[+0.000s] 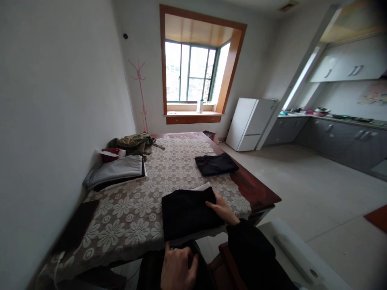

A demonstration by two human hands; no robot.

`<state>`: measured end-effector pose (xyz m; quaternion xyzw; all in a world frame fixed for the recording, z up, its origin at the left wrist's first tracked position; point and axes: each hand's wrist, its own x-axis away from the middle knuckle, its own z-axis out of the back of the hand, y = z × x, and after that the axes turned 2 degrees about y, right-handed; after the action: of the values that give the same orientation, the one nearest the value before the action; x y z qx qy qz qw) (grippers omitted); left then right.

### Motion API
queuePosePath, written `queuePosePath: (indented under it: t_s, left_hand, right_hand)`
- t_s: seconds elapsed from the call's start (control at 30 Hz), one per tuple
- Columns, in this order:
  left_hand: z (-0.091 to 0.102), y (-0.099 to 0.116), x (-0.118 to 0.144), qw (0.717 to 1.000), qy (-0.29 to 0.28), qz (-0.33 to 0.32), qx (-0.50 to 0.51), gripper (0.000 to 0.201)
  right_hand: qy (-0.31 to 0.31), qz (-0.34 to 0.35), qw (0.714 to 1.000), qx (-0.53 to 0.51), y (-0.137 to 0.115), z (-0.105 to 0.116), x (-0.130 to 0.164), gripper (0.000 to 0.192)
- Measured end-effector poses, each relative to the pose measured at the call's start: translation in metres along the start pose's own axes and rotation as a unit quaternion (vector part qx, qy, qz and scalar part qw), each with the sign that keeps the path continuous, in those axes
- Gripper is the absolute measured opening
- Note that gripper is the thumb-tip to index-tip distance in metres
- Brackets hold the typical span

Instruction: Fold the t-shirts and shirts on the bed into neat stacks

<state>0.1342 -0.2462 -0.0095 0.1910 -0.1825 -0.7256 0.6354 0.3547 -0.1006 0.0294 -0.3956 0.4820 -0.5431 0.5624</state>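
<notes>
A folded black garment (189, 213) lies at the near edge of the table, with a strip of white cloth (203, 186) showing behind its far edge. My right hand (223, 207) grips its right side, thumb on top and the other fingers partly hidden by the fabric. Below the garment's near left corner is my left hand (178, 268). Its index finger stretches up to that corner, while the other fingers are bent and the thumb stands apart. Farther back to the right sits another folded dark garment (216, 164).
On the left of the lace tablecloth (140, 205) are a stack of folded clothes (117, 171), a tissue pack (111, 154), a green-brown bag (131, 143) and a dark phone-like slab (78, 221) with a white cable (57, 266). A white fridge (249, 123) stands beyond.
</notes>
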Motion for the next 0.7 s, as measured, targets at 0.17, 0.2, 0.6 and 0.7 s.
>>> queuePosePath:
  t_s: [0.17,0.2,0.6,0.7]
  left_hand:
    - [0.004,-0.002,-0.001,1.0,-0.01,0.01,0.01,0.04]
    - [0.005,-0.003,-0.001,1.0,-0.012,0.014,0.012,0.041]
    - [0.025,-0.002,-0.003,0.996,-0.034,0.035,0.081,0.042]
    - [0.034,0.001,-0.003,0.995,-0.041,0.026,0.087,0.041]
  right_hand:
    - [0.015,0.003,0.998,0.064,0.009,0.004,-0.002,0.038]
    - [0.01,0.008,0.997,0.076,0.009,0.005,-0.003,0.037]
    - [0.008,0.034,0.981,0.193,0.032,0.02,-0.003,0.035]
    - [0.019,0.044,0.968,0.245,0.037,0.026,-0.002,0.057]
